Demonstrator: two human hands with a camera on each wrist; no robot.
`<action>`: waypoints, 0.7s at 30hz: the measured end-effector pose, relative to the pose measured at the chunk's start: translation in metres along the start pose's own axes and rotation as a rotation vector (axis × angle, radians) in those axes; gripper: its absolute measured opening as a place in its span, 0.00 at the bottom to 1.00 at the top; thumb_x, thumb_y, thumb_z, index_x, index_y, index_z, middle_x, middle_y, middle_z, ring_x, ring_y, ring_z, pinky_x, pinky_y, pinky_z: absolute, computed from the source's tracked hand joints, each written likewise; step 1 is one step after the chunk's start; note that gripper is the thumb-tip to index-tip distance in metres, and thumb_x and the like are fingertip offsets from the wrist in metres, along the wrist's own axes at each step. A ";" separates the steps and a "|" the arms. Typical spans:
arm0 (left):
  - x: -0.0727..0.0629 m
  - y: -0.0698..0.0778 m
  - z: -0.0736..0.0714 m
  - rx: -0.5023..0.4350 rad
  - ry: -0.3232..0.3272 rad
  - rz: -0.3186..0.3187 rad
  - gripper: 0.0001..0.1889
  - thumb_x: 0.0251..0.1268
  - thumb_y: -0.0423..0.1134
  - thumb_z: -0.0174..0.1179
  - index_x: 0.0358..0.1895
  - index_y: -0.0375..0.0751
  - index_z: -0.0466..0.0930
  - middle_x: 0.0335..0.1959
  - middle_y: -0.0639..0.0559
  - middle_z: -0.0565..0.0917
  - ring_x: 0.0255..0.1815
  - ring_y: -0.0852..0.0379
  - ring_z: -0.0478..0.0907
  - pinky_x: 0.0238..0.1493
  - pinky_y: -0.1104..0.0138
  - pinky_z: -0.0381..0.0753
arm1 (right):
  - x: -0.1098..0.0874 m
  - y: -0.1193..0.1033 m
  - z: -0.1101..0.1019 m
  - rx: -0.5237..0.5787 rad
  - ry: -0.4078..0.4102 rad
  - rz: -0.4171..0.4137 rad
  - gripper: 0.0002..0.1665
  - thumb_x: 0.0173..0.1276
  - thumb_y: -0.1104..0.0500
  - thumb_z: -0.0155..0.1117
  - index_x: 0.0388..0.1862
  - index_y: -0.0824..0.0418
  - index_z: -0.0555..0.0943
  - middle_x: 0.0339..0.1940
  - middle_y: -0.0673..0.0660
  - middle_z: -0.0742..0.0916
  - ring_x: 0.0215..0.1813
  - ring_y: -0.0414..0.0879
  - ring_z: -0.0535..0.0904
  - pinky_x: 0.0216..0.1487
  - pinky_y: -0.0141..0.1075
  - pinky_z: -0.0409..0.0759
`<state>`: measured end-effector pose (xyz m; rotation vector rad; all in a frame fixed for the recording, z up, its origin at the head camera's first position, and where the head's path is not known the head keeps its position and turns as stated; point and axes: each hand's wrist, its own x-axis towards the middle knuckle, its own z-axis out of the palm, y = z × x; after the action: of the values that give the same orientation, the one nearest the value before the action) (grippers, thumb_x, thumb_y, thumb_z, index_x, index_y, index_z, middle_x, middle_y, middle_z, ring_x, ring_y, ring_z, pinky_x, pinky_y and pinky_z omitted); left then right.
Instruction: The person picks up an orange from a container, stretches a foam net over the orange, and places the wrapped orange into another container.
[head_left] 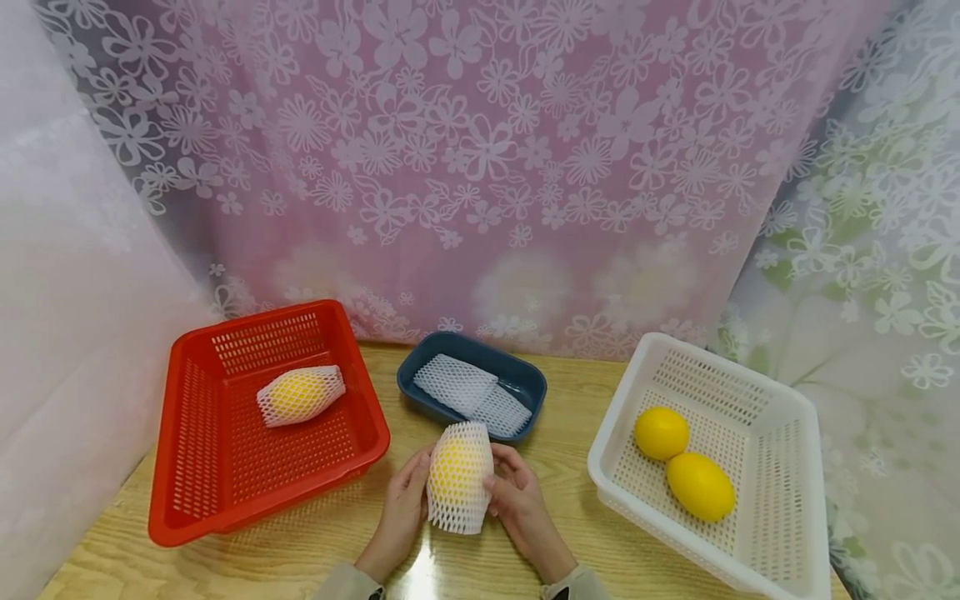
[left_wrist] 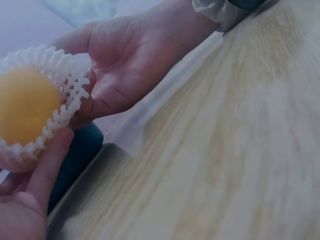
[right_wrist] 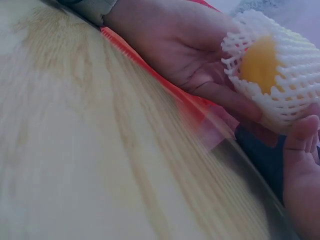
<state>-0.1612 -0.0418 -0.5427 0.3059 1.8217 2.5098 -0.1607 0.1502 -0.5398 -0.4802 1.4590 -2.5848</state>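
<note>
Currently: one fruit [left_wrist: 27, 105] in its net [head_left: 470, 500], above the tabletop [head_left: 300, 567], near the tray [head_left: 498, 360]; left hand [head_left: 403, 507] and right hand [head_left: 523, 508] grip its sides. Best eased evenly, lightly, to avoid tearing.

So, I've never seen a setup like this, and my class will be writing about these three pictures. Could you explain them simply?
There is no machine: a person's left hand and right hand, both bare, do the work. The widest picture comes from a camera worn on the head; the two tilted ones come from a camera on each wrist. On the wooden table stand a red basket with one mesh-wrapped yellow fruit, a dark blue tray with white mesh sleeves, and a white basket with two unwrapped yellow fruits. The hands together hold another yellow fruit in its sleeve.
</note>
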 end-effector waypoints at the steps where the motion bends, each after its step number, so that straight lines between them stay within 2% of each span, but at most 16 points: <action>1: -0.001 0.001 0.000 -0.003 -0.020 0.001 0.28 0.82 0.47 0.40 0.68 0.23 0.65 0.61 0.40 0.77 0.55 0.62 0.77 0.55 0.69 0.76 | 0.000 0.000 0.001 -0.010 0.009 0.000 0.23 0.68 0.73 0.54 0.61 0.60 0.72 0.48 0.53 0.77 0.31 0.38 0.72 0.25 0.25 0.68; 3: -0.002 0.002 0.000 -0.018 -0.069 -0.001 0.29 0.83 0.46 0.37 0.70 0.21 0.60 0.63 0.38 0.74 0.57 0.62 0.75 0.57 0.70 0.74 | 0.000 -0.001 0.002 -0.038 0.025 -0.007 0.23 0.67 0.74 0.56 0.61 0.63 0.71 0.46 0.54 0.77 0.29 0.37 0.72 0.23 0.25 0.69; 6: -0.004 0.003 0.002 -0.080 -0.113 -0.017 0.29 0.81 0.43 0.38 0.72 0.20 0.54 0.63 0.41 0.72 0.58 0.62 0.74 0.60 0.70 0.72 | 0.002 -0.004 0.006 -0.087 0.036 -0.029 0.22 0.67 0.73 0.58 0.60 0.68 0.70 0.43 0.53 0.78 0.24 0.36 0.71 0.21 0.25 0.68; 11: -0.012 0.005 0.004 -0.221 -0.104 -0.079 0.32 0.76 0.41 0.43 0.73 0.23 0.45 0.54 0.50 0.75 0.53 0.59 0.77 0.56 0.66 0.76 | 0.006 -0.014 0.015 -0.207 -0.018 -0.092 0.18 0.72 0.68 0.56 0.58 0.77 0.70 0.38 0.53 0.78 0.21 0.36 0.71 0.17 0.27 0.66; 13: -0.017 0.006 0.004 -0.290 -0.094 -0.112 0.33 0.75 0.43 0.44 0.73 0.27 0.42 0.52 0.52 0.76 0.52 0.59 0.78 0.56 0.64 0.77 | 0.008 -0.019 0.020 -0.268 -0.030 -0.116 0.18 0.73 0.67 0.56 0.56 0.78 0.71 0.35 0.53 0.78 0.20 0.38 0.71 0.15 0.31 0.64; 17: -0.028 0.009 0.001 -0.377 -0.099 -0.166 0.29 0.75 0.44 0.43 0.71 0.36 0.45 0.50 0.50 0.79 0.51 0.54 0.81 0.53 0.56 0.80 | 0.017 -0.026 0.030 -0.396 0.010 -0.168 0.13 0.73 0.67 0.57 0.50 0.76 0.75 0.27 0.59 0.76 0.18 0.44 0.68 0.16 0.37 0.64; 21: -0.036 0.014 -0.001 -0.405 -0.164 -0.218 0.24 0.76 0.46 0.41 0.69 0.44 0.51 0.51 0.48 0.79 0.51 0.50 0.81 0.51 0.51 0.81 | 0.032 -0.032 0.041 -0.541 0.084 -0.234 0.08 0.72 0.67 0.59 0.46 0.72 0.79 0.27 0.66 0.77 0.19 0.46 0.67 0.20 0.34 0.68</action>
<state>-0.1249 -0.0517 -0.5351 0.2705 1.1829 2.5316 -0.1758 0.1253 -0.4862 -0.6381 2.2647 -2.3645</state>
